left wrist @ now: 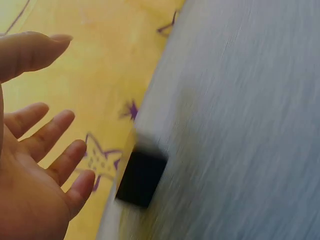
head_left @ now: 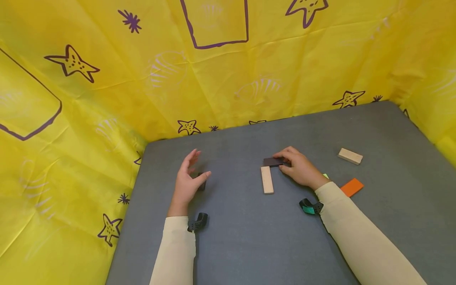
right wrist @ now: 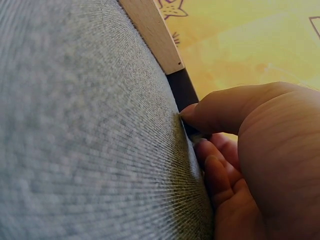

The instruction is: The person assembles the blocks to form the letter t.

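My right hand (head_left: 301, 168) pinches a black block (head_left: 272, 162) between thumb and fingers; the block lies flat on the grey surface. Its left end meets the far end of a pale wooden block (head_left: 267, 180), so the two form a corner. In the right wrist view the thumb presses the black block's (right wrist: 183, 89) near side, beside the wooden block (right wrist: 152, 35). Off to the left, my left hand (head_left: 186, 183) is held with its fingers apart and nothing in it. Another black block (left wrist: 142, 176) stands near that hand, partly hidden by it in the head view.
To the right lie another wooden block (head_left: 350, 156) and an orange block (head_left: 352, 187). A green piece (head_left: 325, 175) shows only slightly behind the right wrist. Yellow patterned cloth (head_left: 228, 79) rises along the far and left edges of the grey table (head_left: 242, 245).
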`<state>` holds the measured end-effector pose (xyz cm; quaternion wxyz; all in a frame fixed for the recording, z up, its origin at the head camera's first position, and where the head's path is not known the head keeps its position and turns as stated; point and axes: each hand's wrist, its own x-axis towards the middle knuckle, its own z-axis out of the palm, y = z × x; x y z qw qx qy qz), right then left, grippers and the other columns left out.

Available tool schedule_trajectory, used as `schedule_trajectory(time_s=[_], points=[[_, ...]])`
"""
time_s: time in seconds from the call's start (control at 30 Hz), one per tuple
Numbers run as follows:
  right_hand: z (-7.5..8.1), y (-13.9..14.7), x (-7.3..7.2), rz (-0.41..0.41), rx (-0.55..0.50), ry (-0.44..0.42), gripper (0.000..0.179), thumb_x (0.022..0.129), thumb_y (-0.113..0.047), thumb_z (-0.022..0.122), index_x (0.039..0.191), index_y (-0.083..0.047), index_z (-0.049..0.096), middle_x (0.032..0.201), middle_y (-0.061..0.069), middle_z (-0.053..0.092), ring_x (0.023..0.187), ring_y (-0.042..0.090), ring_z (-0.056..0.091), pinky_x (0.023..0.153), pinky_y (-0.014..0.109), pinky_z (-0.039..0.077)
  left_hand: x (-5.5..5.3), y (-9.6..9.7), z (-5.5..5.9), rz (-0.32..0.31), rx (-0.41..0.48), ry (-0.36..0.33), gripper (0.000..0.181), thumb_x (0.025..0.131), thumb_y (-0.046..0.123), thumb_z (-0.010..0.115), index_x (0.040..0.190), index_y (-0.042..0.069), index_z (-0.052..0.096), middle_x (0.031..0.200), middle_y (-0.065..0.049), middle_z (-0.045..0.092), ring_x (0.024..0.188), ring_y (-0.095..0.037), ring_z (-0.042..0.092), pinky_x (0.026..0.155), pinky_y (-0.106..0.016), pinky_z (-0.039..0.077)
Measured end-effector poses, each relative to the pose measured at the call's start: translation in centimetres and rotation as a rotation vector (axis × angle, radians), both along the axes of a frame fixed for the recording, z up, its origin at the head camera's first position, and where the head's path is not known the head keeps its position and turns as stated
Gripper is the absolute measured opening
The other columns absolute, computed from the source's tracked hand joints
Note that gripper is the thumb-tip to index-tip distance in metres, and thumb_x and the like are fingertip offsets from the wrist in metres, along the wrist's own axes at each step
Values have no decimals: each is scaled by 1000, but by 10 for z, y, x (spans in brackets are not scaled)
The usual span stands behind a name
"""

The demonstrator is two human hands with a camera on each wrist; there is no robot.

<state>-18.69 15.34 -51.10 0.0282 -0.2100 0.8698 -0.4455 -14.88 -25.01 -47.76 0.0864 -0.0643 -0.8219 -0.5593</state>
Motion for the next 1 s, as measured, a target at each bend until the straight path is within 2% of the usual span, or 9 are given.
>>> schedule_trajectory(time_s=[0.13, 0.33, 0.47, 0.63, 0.7, 0.8, 0.9, 1.0], points=[[0, 0, 0, -1, 1, 1, 37, 103, 1, 71, 140, -3, 72, 127, 14, 60, 107, 31, 55, 92, 51, 45, 2, -18, -3, 53, -43, -8, 84, 93, 7, 88, 166, 11, 46, 161, -7, 54, 148, -35, 44, 114, -63, 31], [0, -1, 2, 1, -5, 3, 36, 104, 0, 71, 140, -4, 71, 128, 14, 60, 107, 31, 55, 93, 51, 45, 6, -34, -19, 91, -61, -83, 86, 91, 15, 91, 165, 9, 48, 159, -8, 56, 146, -33, 45, 115, -57, 31], [0, -1, 2, 3, -10, 4, 36, 105, 0, 70, 141, -4, 71, 129, 14, 60, 108, 31, 55, 94, 51, 45, 7, -37, -25, 82, -141, -129, 89, 89, 22, 94, 165, 13, 48, 154, -8, 57, 141, -31, 46, 117, -54, 31], [0, -1, 2, 1, -6, 2, 36, 105, 0, 70, 140, -4, 71, 128, 14, 60, 108, 31, 55, 94, 51, 46, 7, -38, -29, 43, -276, -145, 93, 84, 31, 98, 163, 18, 52, 136, -6, 58, 127, -31, 45, 109, -53, 35], [1, -1, 2, 1, -5, -1, 36, 104, 0, 70, 140, -4, 71, 128, 14, 60, 108, 32, 55, 94, 51, 46, 6, -37, -31, 28, -310, -141, 88, 84, 28, 98, 160, 17, 55, 129, -6, 59, 123, -30, 45, 107, -53, 33], [1, -1, 2, 3, -7, -5, 36, 104, 1, 70, 140, -3, 71, 128, 14, 60, 108, 31, 55, 94, 51, 46, 6, -36, -31, 18, -327, -119, 73, 87, 16, 92, 154, 12, 62, 126, -9, 63, 120, -31, 48, 105, -52, 31], [1, -1, 1, 3, -9, -5, 36, 104, 1, 70, 140, -3, 71, 127, 14, 60, 108, 31, 55, 93, 51, 46, 5, -36, -32, 32, -308, -85, 57, 88, 4, 84, 144, 8, 70, 127, -11, 68, 117, -31, 51, 102, -50, 35], [0, 0, 1, 1, -11, -2, 36, 104, 1, 70, 139, -3, 72, 127, 14, 60, 108, 31, 55, 94, 51, 46, 5, -35, -33, 61, -288, -67, 45, 90, 0, 82, 134, 7, 76, 126, -11, 70, 116, -30, 54, 99, -47, 40]])
